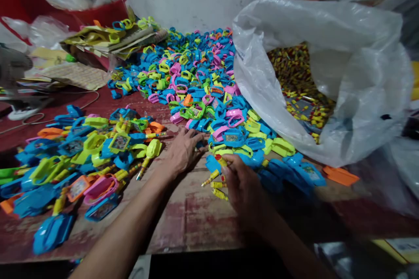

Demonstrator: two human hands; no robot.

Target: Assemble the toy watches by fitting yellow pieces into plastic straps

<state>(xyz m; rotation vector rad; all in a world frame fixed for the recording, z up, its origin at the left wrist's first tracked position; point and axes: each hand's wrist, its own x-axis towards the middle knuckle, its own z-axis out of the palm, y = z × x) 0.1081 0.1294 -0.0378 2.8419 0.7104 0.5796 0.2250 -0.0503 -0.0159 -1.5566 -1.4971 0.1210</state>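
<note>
Pinching a yellow piece [223, 162], right hand [244, 183]; left hand [183, 150] beside the pile [196, 89], grip unclear.

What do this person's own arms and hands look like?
The left hand and right hand are ungloved. The forearms are slim and bare, with no sleeve, watch or bracelet visible. The right one is in shadow, so fine details there are hard to tell.

The worn, patchy red desk [203, 222] carries a broad heap of blue, pink and lime plastic watch-shaped toys [196, 89] spreading from its back edge, a smaller mixed pile [93, 144] with yellow patterned sticks [59, 204] toward its left front corner, and an open whitish plastic sack [253, 74] toward its right edge.
</note>
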